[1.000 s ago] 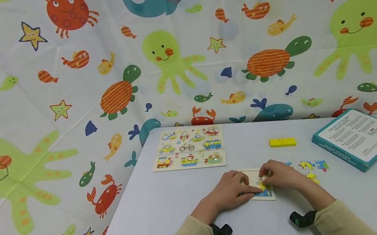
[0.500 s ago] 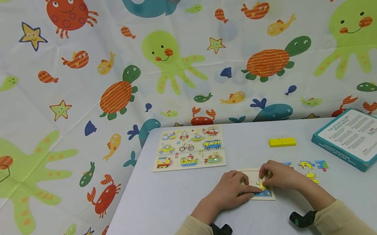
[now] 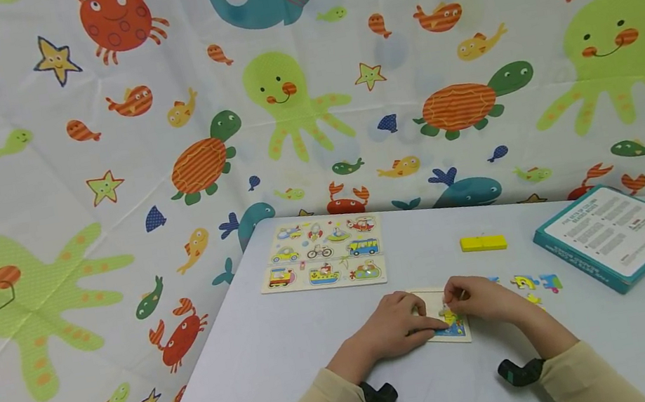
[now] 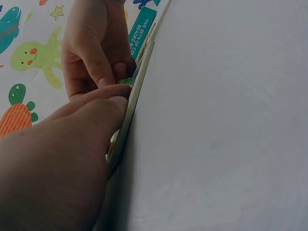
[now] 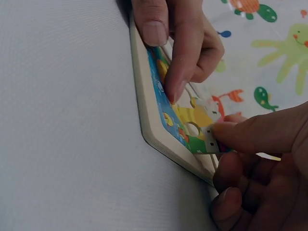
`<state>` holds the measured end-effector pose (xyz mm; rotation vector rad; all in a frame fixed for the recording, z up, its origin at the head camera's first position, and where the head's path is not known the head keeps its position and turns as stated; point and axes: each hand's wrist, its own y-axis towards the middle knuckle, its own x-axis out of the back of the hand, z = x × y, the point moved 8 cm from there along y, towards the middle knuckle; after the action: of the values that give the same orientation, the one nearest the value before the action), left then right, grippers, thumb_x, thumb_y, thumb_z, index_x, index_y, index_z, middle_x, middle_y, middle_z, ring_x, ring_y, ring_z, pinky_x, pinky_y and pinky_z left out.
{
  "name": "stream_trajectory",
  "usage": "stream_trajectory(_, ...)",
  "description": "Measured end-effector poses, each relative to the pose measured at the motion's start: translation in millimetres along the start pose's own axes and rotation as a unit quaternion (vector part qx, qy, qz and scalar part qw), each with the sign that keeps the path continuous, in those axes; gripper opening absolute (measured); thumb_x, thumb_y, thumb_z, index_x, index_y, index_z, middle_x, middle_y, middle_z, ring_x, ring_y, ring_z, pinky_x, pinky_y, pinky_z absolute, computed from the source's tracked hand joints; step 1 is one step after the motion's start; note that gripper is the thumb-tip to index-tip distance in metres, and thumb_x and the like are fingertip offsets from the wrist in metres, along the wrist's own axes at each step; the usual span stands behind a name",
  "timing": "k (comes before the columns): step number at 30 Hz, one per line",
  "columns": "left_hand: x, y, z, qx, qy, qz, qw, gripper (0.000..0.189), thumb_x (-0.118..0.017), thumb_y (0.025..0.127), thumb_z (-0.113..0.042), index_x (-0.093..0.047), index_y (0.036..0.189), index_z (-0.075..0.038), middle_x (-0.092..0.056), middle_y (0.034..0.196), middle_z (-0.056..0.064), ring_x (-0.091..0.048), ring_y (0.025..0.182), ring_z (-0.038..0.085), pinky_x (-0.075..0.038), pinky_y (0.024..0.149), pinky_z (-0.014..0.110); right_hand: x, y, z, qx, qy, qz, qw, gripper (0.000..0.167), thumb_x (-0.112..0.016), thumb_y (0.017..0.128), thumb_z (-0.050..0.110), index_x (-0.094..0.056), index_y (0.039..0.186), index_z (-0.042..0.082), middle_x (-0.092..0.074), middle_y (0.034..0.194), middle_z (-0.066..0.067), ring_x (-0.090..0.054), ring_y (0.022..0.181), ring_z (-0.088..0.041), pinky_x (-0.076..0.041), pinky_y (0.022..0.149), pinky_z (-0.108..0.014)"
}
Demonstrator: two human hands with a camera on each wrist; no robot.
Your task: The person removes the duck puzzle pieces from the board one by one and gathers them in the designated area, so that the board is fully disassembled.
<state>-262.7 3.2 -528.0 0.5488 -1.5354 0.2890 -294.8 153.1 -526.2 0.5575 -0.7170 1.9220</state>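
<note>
A small wooden jigsaw board (image 3: 430, 298) lies on the table under both hands, with fitted pieces along its near side. The left hand (image 3: 397, 325) stretches its index finger over the blue fitted pieces (image 5: 159, 82) and presses there. Its thumb rests by the board's near rim (image 5: 153, 127). At the board's right side the right hand (image 3: 476, 296) pinches a jigsaw piece (image 5: 210, 139) between thumb and fingers. White and green show on this piece, low over the board beside a yellow piece (image 5: 190, 114). The right fingers hide part of it.
Loose jigsaw pieces (image 3: 525, 282) lie right of the right hand. Behind them are a yellow block (image 3: 483, 244) and a teal box (image 3: 616, 236). A wooden vehicle puzzle (image 3: 323, 273) lies at the back left. A sea-animal cloth (image 3: 319, 180) hangs behind the table.
The right hand and wrist have shifted slightly right, with the fingers still at the board. The left hand keeps its place.
</note>
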Motion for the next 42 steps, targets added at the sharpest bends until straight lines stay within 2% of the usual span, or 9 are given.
stream_trajectory(5, 0.7, 0.2, -0.7, -0.001, 0.002, 0.006, 1.0, 0.033, -0.04, 0.104, -0.048, -0.053, 0.133, -0.056, -0.043, 0.113, -0.013, -0.039, 0.112, 0.009, -0.038, 0.103, 0.032, 0, 0.6, -2, 0.006, 0.022, 0.009, 0.9997, 0.009, -0.068, 0.093, 0.018, -0.061, 0.097, 0.015, -0.057, 0.089, -0.002, -0.052, 0.083, -0.019, -0.045, 0.066, -0.028)
stream_trajectory(14, -2.4, 1.2, 0.6, -0.001, 0.011, 0.012, 0.9999, 0.034, -0.038, 0.104, -0.049, -0.05, 0.135, -0.057, -0.041, 0.112, -0.014, -0.037, 0.109, 0.007, -0.038, 0.102, 0.033, 7, -0.3, 2, 0.025, 0.027, 0.011, 0.9993, 0.006, -0.062, 0.097, 0.018, -0.064, 0.102, 0.015, -0.058, 0.09, -0.004, -0.055, 0.077, -0.019, -0.049, 0.064, -0.027)
stream_trajectory(22, -3.7, 0.4, 1.8, 0.004, -0.002, 0.011, 0.9999, 0.034, -0.038, 0.104, -0.05, -0.05, 0.135, -0.057, -0.04, 0.111, -0.015, -0.036, 0.11, 0.007, -0.037, 0.102, 0.032, 23, -5.7, 0, 0.009, 0.029, 0.002, 0.9995, 0.01, -0.061, 0.098, 0.019, -0.065, 0.106, 0.015, -0.057, 0.09, -0.005, -0.054, 0.073, -0.02, -0.045, 0.06, -0.028)
stream_trajectory(28, -1.9, 0.3, 2.3, 0.005, -0.014, 0.003, 0.9999, 0.035, -0.041, 0.103, -0.05, -0.049, 0.136, -0.056, -0.044, 0.112, -0.014, -0.039, 0.11, 0.007, -0.038, 0.102, 0.032, 45, -15.5, -11, 0.007, 0.027, -0.015, 0.9995, 0.018, -0.061, 0.099, 0.024, -0.064, 0.111, 0.012, -0.059, 0.092, -0.005, -0.055, 0.073, -0.019, -0.047, 0.061, -0.029)
stream_trajectory(36, -5.8, -0.6, 8.8, 0.048, -0.048, 0.022, 0.9974, 0.055, -0.043, 0.1, -0.058, -0.025, 0.151, -0.051, -0.05, 0.132, -0.01, -0.043, 0.126, 0.012, -0.038, 0.11, 0.035, 79, -39.9, -37, -0.02, 0.038, -0.022, 0.9988, 0.029, -0.061, 0.099, 0.029, -0.062, 0.119, 0.008, -0.059, 0.095, -0.009, -0.055, 0.08, -0.024, -0.049, 0.066, -0.033)
stream_trajectory(42, -6.6, -0.6, 14.3, 0.07, -0.081, 0.005, 0.9942, 0.062, -0.051, 0.095, -0.061, -0.035, 0.151, -0.041, -0.048, 0.136, -0.008, -0.043, 0.128, 0.01, -0.037, 0.111, 0.033, 100, -59.4, -65, -0.056, 0.028, -0.031, 0.9976, 0.037, -0.058, 0.1, 0.035, -0.059, 0.124, 0.007, -0.055, 0.084, -0.007, -0.053, 0.081, -0.021, -0.044, 0.065, -0.032)
